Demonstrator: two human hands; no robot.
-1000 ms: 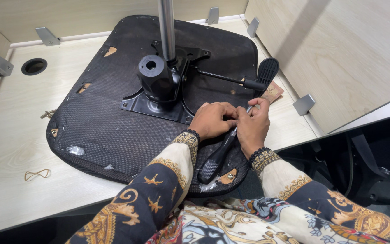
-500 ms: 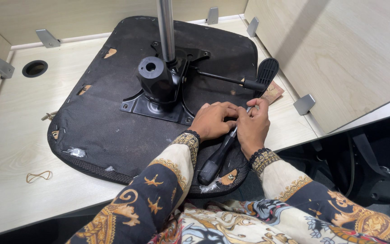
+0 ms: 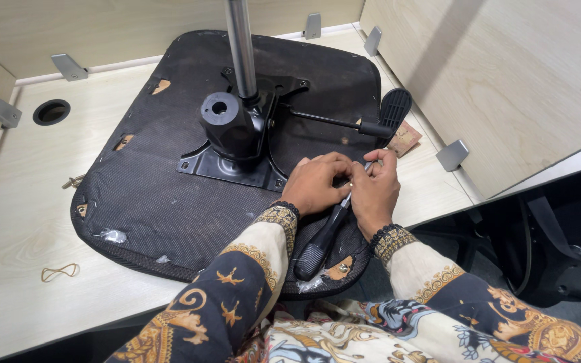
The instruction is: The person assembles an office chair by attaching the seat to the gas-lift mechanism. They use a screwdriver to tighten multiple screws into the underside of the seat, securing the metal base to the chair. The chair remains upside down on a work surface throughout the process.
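pale wood desk [image 3: 21, 222], walled on 3 sides. 1 black chair seat base [image 3: 169, 202], underside up, lying across the middle; metal mechanism plate [image 3: 237, 168] seated, its near right corner apparently not yet fastened. left hand [image 3: 314, 185] and right hand [image 3: 376, 188] pinch 1 small screw [image 3: 351, 181]; screwdriver [image 3: 324, 235] lies beneath, ungripped. 1 small brown packet [image 3: 405, 139] at right edge.

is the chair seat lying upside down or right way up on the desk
Upside down. The chair seat shows its black fabric underside, with the metal plate and lever facing up.
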